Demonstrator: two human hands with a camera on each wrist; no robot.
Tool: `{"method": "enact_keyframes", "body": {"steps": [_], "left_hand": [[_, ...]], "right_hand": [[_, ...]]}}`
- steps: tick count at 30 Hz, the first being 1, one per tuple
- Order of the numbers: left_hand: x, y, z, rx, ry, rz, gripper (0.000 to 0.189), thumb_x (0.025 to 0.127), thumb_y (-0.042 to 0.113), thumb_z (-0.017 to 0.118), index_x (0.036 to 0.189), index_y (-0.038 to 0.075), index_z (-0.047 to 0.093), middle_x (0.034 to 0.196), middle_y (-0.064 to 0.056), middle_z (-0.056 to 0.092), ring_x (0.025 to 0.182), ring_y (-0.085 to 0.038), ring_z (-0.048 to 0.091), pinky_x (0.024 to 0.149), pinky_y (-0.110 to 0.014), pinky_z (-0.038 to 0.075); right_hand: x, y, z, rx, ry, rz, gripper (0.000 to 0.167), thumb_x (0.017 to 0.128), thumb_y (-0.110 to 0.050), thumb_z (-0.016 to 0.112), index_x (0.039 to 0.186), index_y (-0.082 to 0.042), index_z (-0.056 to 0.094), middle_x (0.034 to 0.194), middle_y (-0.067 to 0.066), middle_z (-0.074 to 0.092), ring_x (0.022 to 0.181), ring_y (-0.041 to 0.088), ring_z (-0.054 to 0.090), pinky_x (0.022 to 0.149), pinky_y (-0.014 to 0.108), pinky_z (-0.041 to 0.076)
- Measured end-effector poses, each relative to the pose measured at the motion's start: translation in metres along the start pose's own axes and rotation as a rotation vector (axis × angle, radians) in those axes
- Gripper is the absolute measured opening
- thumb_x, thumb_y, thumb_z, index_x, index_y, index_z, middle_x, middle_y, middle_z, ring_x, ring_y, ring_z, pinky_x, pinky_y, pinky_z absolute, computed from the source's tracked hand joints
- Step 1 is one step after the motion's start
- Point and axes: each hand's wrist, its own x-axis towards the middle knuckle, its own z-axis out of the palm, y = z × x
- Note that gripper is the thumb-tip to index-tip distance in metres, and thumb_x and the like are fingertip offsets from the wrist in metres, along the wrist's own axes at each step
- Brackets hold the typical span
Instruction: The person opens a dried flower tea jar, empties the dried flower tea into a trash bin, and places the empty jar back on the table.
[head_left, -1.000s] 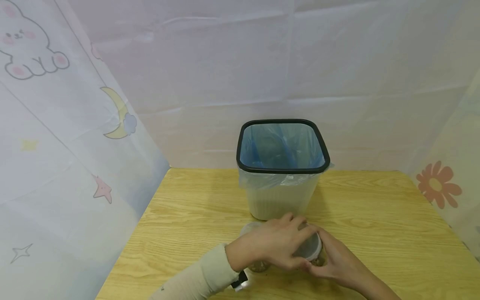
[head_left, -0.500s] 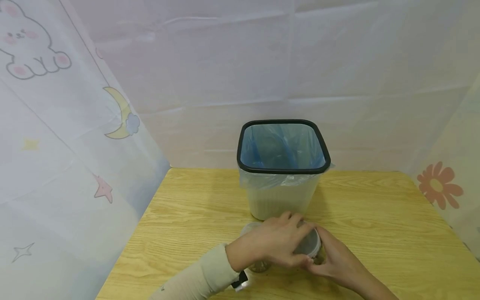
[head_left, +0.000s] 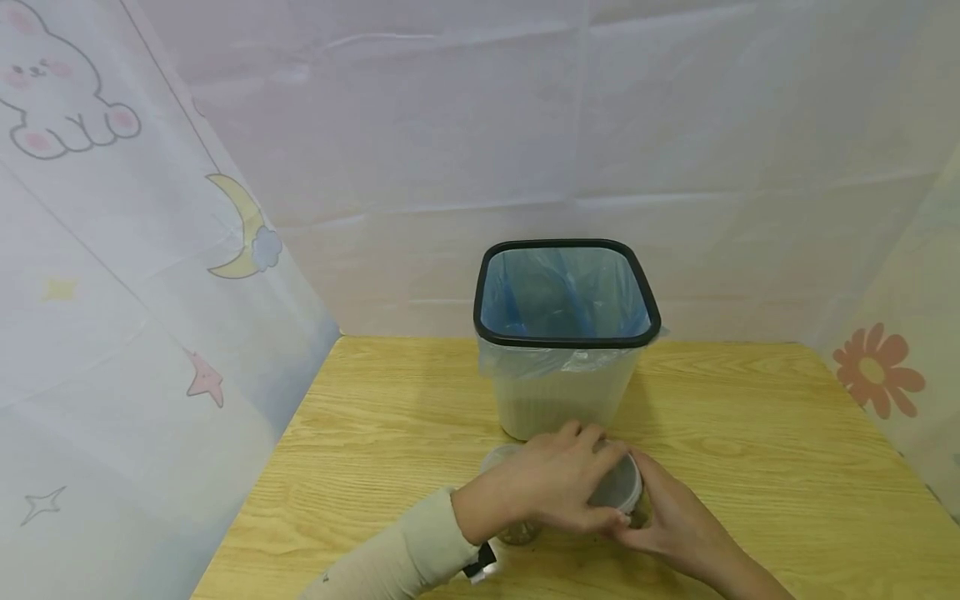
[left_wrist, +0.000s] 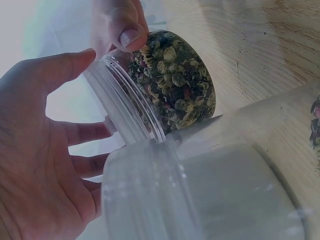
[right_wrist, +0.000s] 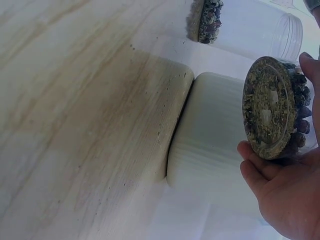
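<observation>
A clear plastic jar (left_wrist: 172, 80) packed with dried flower buds and leaves is held tilted above the table. My left hand (head_left: 551, 483) grips its round lid (head_left: 621, 485) from above, fingers and thumb spread around the edge. From the other side, my right hand (head_left: 678, 525) holds the jar's body, its thumb against the wall in the left wrist view. The jar's underside (right_wrist: 267, 107) shows finer plant bits in the right wrist view. Close by on the left stands a second clear jar (right_wrist: 250, 25) with a low layer of dried flowers, partly hidden under my left forearm in the head view.
Behind the hands stands a white waste bin (head_left: 562, 400) with a black rim and a clear bag liner. The wooden table (head_left: 397, 400) reaches back to a patterned cloth (head_left: 420, 167). A small black and silver object (head_left: 480, 562) shows beneath the left sleeve.
The jar and both hands have shifted very slightly away from me, and the left fingers have moved a little on the lid. The bin and second jar stay put.
</observation>
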Motion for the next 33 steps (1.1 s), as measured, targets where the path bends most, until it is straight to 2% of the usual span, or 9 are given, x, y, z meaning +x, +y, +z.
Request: {"method": "enact_keyframes", "body": {"steps": [6,10,15,21,26,33], "left_hand": [[0.000,-0.002,-0.003,-0.067,-0.048,-0.025,0.079,0.090,0.074,0.054,0.154,0.029,0.042,0.141,0.003,0.052,0.120,-0.015,0.054,0.087,-0.023,0.054],[0.000,-0.006,-0.006,-0.083,-0.068,-0.015,0.083,0.088,0.078,0.054,0.156,0.032,0.039,0.145,0.005,0.049,0.122,-0.013,0.052,0.091,-0.022,0.052],[-0.001,-0.011,-0.009,-0.128,-0.084,0.065,0.087,0.088,0.072,0.060,0.158,0.029,0.033,0.154,0.003,0.041,0.133,-0.014,0.046,0.102,-0.022,0.047],[0.001,-0.018,-0.008,-0.173,-0.094,0.179,0.089,0.089,0.063,0.068,0.160,0.027,0.030,0.158,-0.001,0.037,0.142,-0.014,0.038,0.111,-0.019,0.037],[0.002,-0.020,-0.008,-0.191,-0.104,0.215,0.088,0.089,0.061,0.069,0.160,0.026,0.030,0.155,0.003,0.039,0.139,-0.010,0.038,0.110,-0.016,0.034],[0.003,-0.019,-0.011,-0.151,-0.093,0.215,0.086,0.088,0.062,0.070,0.158,0.028,0.035,0.149,0.007,0.044,0.132,-0.008,0.043,0.100,-0.013,0.042]], "right_hand": [[0.000,-0.001,-0.001,-0.009,-0.015,0.015,0.094,0.078,-0.055,0.083,0.150,-0.013,0.040,0.137,0.004,0.060,0.107,0.019,0.066,0.081,0.029,0.059],[-0.001,-0.001,-0.001,-0.029,-0.006,0.013,0.098,0.078,-0.056,0.083,0.152,-0.011,0.039,0.139,0.006,0.060,0.108,0.021,0.067,0.080,0.031,0.059],[-0.003,-0.004,-0.002,-0.051,0.001,0.006,0.102,0.077,-0.058,0.083,0.154,-0.009,0.037,0.143,0.011,0.058,0.111,0.025,0.067,0.081,0.034,0.059],[-0.006,-0.004,-0.002,-0.012,-0.019,-0.018,0.103,0.076,-0.055,0.085,0.153,-0.008,0.035,0.140,0.013,0.059,0.108,0.024,0.067,0.078,0.029,0.059],[-0.006,-0.004,-0.002,0.003,-0.031,-0.004,0.105,0.077,-0.055,0.085,0.155,-0.008,0.033,0.139,0.012,0.060,0.106,0.020,0.067,0.078,0.027,0.058],[-0.006,-0.003,-0.002,0.008,-0.045,0.035,0.106,0.078,-0.057,0.083,0.157,-0.009,0.031,0.140,0.010,0.059,0.105,0.019,0.067,0.076,0.026,0.058]]}}
